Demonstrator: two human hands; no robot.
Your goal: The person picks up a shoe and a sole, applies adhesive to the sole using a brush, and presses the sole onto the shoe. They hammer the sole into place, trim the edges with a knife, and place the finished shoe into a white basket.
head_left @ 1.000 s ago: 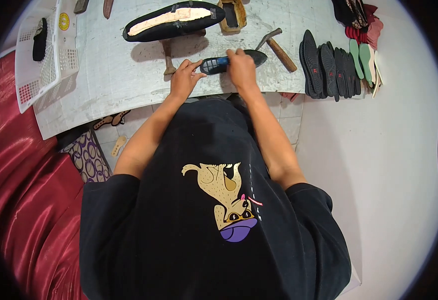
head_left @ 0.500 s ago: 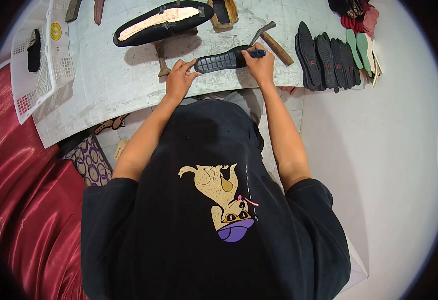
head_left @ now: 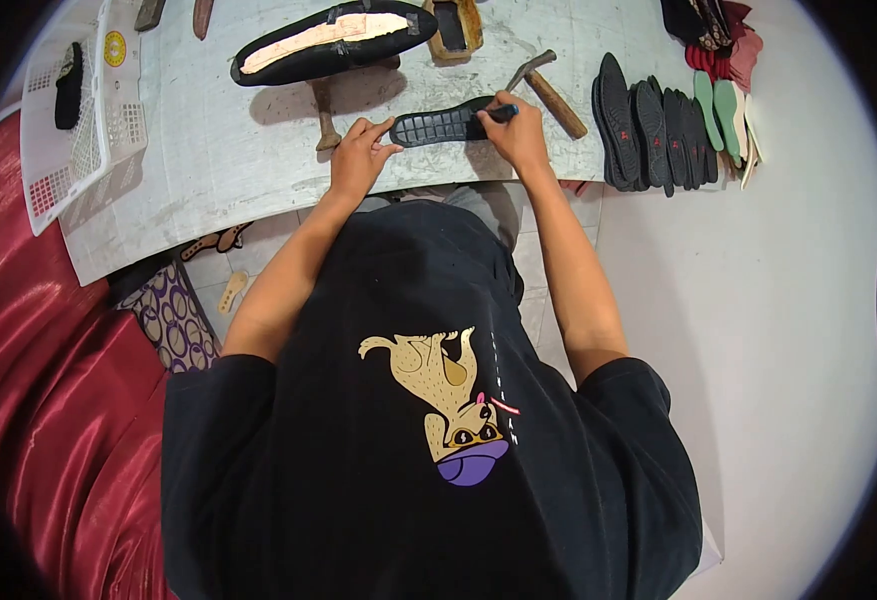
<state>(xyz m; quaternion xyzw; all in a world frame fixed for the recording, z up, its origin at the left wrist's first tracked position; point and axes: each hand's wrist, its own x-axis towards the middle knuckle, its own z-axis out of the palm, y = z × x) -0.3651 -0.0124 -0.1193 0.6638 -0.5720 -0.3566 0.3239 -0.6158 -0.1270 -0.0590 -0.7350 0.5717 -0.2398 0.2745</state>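
Presently, sole: black, rubbery-looking shoe sole (head_left: 433, 127), gridded face up, apparently lying on the pale, scuffed surface (head_left: 208, 150), near its front edge, between the two hands.
Left hand (head_left: 358, 158): at the sole's left end; grip closed on it, thumb and forefinger set about the rounded edge.
Right hand (head_left: 520, 138): at the sole's right part; grip clamped on a slim, dark, blue-ended pen-like tool (head_left: 503, 113), held as for writing.
Tool tip: too small to make out; cannot tell whether it touches the sole.
Step in hand: judged to be pen-like work on the upturned face, just right of the grid.
Next move calls for: in my judgement, a firm left hold against sliding, and light, controlled strokes on the right.
Hammer: wooden-handled, metal-headed hammer (head_left: 558, 103), just beyond the right hand, apart from it.
Long block: black, oval block with a pale strip along its top (head_left: 333, 42), beyond the sole.
Sole row: black soles with small red marks (head_left: 648, 135), side by side at the surface's right end.
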